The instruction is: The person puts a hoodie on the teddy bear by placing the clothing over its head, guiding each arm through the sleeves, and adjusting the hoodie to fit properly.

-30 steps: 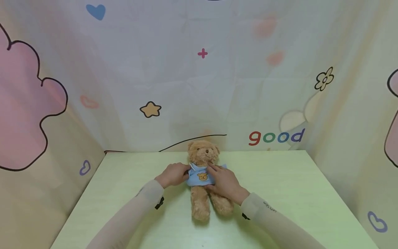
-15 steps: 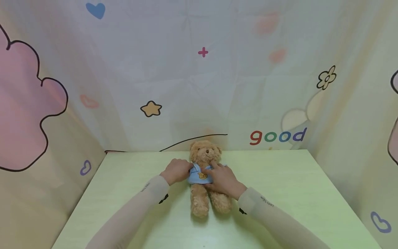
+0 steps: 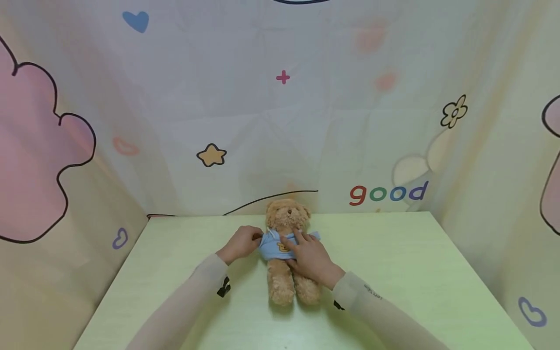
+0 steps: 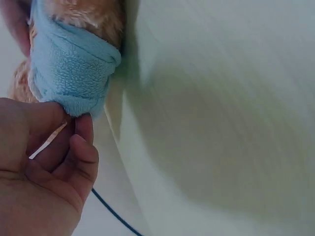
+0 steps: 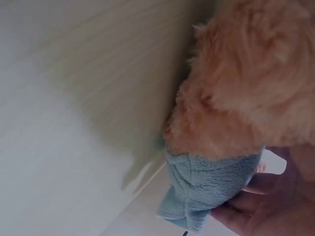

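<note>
A brown teddy bear (image 3: 280, 284) in a light blue hoodie (image 3: 272, 249) with a small bear-face print lies face up near the table's back edge in the head view. My left hand (image 3: 243, 241) pinches the end of the sleeve on the left; in the left wrist view thumb and fingertips meet at the fleecy sleeve (image 4: 74, 69). My right hand (image 3: 312, 257) rests on the bear's chest with fingers spread, covering part of the print. In the right wrist view the fingers of that hand (image 5: 275, 206) lie along the hoodie, by the other sleeve (image 5: 206, 182).
The pale green table (image 3: 385, 253) spreads to both sides of the bear. Behind it hangs a printed curtain (image 3: 245, 112) with a star, hearts and the word "good". A thin dark cable (image 4: 115, 214) shows in the left wrist view.
My left hand has moved a little to the left, and the pinched sleeve has stretched outward with it. My right hand stays on the bear's chest.
</note>
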The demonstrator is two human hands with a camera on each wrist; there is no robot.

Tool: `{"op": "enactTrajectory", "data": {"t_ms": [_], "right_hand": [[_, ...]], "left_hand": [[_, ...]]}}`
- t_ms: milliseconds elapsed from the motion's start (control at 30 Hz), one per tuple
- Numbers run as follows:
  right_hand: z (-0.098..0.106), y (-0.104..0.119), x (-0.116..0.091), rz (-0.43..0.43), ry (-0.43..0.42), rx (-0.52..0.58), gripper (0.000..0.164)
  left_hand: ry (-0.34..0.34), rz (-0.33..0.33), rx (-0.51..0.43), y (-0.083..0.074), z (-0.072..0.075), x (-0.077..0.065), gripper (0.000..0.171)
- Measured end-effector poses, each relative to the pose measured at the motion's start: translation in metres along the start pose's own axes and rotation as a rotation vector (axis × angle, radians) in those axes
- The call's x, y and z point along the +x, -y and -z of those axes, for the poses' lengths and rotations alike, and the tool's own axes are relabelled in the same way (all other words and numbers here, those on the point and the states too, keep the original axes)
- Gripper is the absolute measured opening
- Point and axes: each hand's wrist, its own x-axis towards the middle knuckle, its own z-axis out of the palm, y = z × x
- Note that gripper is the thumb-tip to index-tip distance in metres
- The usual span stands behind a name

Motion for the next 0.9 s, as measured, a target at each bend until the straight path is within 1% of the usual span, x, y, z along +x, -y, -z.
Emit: {"op": "enactTrajectory", "data": {"t_ms": [67, 167, 267, 333, 433, 533, 600, 700, 767, 833, 867, 900], "right_hand": [[-0.002, 0.001, -0.001, -0.005, 0.0, -0.01, 0.062], [-0.003, 0.003, -0.001, -0.012, -0.005, -0.027, 0.062], [-0.004, 0.005, -0.002, -0.022, -0.011, -0.033, 0.062], [-0.004, 0.007, -0.002, -0.028, -0.023, -0.035, 0.062], [-0.003, 0.009, -0.002, -0.032, -0.041, -0.052, 0.061], [-0.003, 0.009, -0.003, -0.029, -0.059, -0.07, 0.061], [-0.003, 0.008, -0.004, -0.032, -0.063, -0.079, 0.062], [-0.004, 0.007, -0.006, -0.037, -0.063, -0.086, 0.063], [-0.005, 0.007, -0.006, -0.031, -0.07, -0.082, 0.063], [-0.006, 0.007, -0.006, -0.021, -0.074, -0.077, 0.062], [-0.007, 0.007, -0.006, -0.016, -0.075, -0.075, 0.062], [-0.006, 0.007, -0.006, -0.014, -0.073, -0.072, 0.062]], "left_hand": [[0.016, 0.052, -0.124, 0.006, -0.002, -0.001, 0.018], [0.114, 0.157, -0.27, 0.013, 0.0, -0.003, 0.023], [0.192, 0.244, -0.384, 0.02, 0.004, -0.005, 0.024], [0.23, 0.279, -0.443, 0.022, 0.006, -0.005, 0.024], [0.295, 0.319, -0.498, 0.024, 0.007, -0.005, 0.024], [0.368, 0.356, -0.55, 0.022, 0.005, -0.004, 0.024], [0.405, 0.369, -0.59, 0.02, 0.002, -0.003, 0.026], [0.407, 0.394, -0.678, 0.016, -0.003, -0.004, 0.038], [0.38, 0.406, -0.705, 0.015, -0.005, -0.005, 0.05], [0.337, 0.408, -0.7, 0.014, -0.006, -0.006, 0.059], [0.319, 0.398, -0.688, 0.013, -0.006, -0.007, 0.059], [0.303, 0.382, -0.672, 0.013, -0.006, -0.007, 0.055]]}}
